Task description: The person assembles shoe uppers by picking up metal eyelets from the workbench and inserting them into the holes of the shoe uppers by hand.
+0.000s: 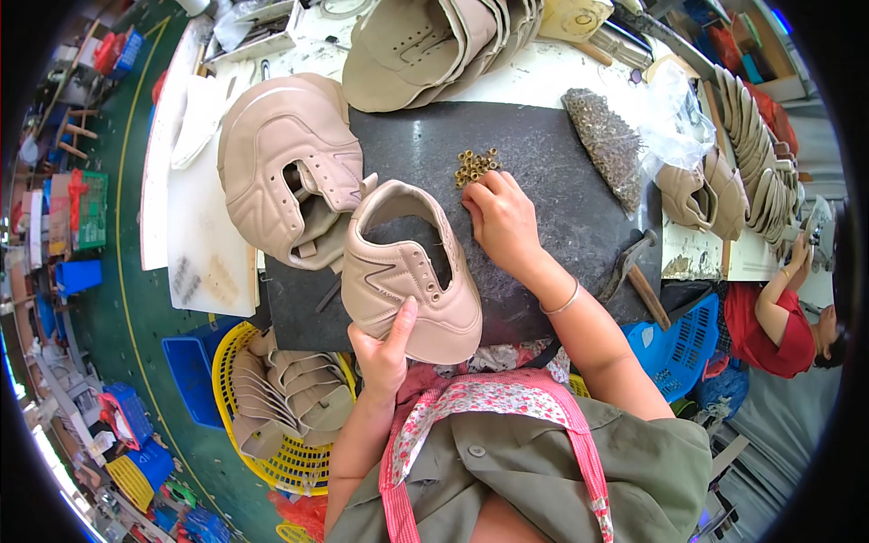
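My left hand (pixel 380 355) grips a beige shoe upper (pixel 407 312) by its lower edge, thumb on top beside the lace holes. A couple of brass rings show in those holes. The upper rests over the front of a black work mat (pixel 534 145). At the middle of the mat, the fingers of my right hand (pixel 503 224) are pinched together against a small pile of brass eyelets (pixel 472 165). Whatever is between the fingertips is hidden. More beige uppers (pixel 281 154) lie stacked left of the one I hold.
A hammer (pixel 638 279) lies at the mat's right edge, below a rough speckled block (pixel 602 145). Further stacked uppers (pixel 407 54) stand at the back. A yellow basket (pixel 237 443) of shoe parts is at lower left, a blue basket (pixel 679 348) at right. A person in red (pixel 769 330) works far right.
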`<state>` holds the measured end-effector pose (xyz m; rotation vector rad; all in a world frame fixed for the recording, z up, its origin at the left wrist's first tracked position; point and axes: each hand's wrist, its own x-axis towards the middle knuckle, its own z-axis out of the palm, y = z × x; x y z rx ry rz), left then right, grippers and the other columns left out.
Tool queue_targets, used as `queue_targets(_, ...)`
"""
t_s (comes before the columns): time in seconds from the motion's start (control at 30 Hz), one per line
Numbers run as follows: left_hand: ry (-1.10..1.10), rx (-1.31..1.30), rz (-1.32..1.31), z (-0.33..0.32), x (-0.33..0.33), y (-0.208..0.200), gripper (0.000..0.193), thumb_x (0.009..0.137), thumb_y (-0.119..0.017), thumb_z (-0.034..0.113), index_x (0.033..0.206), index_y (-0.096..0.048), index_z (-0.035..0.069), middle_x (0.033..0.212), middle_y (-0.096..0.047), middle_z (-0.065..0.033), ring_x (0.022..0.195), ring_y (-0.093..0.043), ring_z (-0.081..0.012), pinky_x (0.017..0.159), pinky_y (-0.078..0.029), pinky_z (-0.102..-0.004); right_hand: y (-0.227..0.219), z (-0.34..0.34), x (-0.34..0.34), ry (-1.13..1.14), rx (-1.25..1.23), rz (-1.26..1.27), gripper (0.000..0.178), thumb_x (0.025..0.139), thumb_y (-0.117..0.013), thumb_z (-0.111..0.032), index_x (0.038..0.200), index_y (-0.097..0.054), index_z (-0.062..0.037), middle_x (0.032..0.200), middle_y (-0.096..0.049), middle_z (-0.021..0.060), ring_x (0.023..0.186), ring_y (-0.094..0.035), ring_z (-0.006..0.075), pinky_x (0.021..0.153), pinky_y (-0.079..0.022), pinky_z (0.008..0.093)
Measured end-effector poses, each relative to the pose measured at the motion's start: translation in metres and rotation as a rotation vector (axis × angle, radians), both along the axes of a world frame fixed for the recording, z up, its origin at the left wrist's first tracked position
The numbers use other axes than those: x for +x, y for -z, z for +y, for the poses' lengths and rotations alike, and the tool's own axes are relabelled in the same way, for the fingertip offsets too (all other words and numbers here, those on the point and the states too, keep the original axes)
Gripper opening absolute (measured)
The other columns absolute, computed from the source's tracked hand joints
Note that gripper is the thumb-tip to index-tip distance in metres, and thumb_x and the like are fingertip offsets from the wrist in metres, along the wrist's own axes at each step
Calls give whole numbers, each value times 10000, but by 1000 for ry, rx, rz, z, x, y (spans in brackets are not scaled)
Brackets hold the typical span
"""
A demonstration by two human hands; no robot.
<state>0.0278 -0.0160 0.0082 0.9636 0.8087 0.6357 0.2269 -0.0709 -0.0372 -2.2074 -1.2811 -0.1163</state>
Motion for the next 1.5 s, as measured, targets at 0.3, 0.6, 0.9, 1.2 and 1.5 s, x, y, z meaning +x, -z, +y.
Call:
queue_targets(0.3, 30, 18, 12, -1, -1, 3, 236, 806, -613, 27, 1025, -584, -56, 985, -619, -89, 875, -578, -123, 787, -445, -254, -54, -10, -41, -354, 330, 857, 105, 661, -659, 47, 745, -653, -16, 872, -622, 75, 770, -610, 179, 669, -487, 277)
queue_targets(0.6, 132, 74, 56, -8, -10, 8, 331, 810, -555, -22, 1129, -497, -89, 1082, -573, -138, 957, -568, -180, 842, -444, -298, -45, -20, -63, -94, 409, 1504, 289, 690, -675, 92, 716, -436, -68, 802, -581, 73, 736, -557, 97, 647, -489, 233)
queue_targets(0.9, -2, -28, 7, -6, -4, 3, 224, 798, -607, -1, 1014, -588, -59, 990, -619, -100, 880, -579, -129, 795, -444, -260, -7, -42, 10, 134, -57, 282, 196, 658, -711, -106, 767, -569, -28, 699, -525, 101, 690, -560, 265, 613, -455, 359)
queue_targets(1.2, 109, 27, 61, -5, -11, 10, 373, 795, -582, -18, 1151, -480, -66, 1094, -569, -128, 954, -566, -163, 842, -436, -298, -53, -30, -16, -30, 113, 495, 101, 707, -631, 1, 803, -612, -23, 773, -568, 127, 724, -587, 262, 607, -473, 334)
queue_targets(1.5, 81, 38, 18, -6, -2, 1, 258, 811, -600, 17, 1056, -571, -61, 1016, -614, -113, 923, -575, -150, 822, -440, -270, -54, -16, -48, -346, 431, 777, 197, 671, -646, 92, 831, -654, -22, 941, -605, 112, 794, -620, 213, 660, -512, 290)
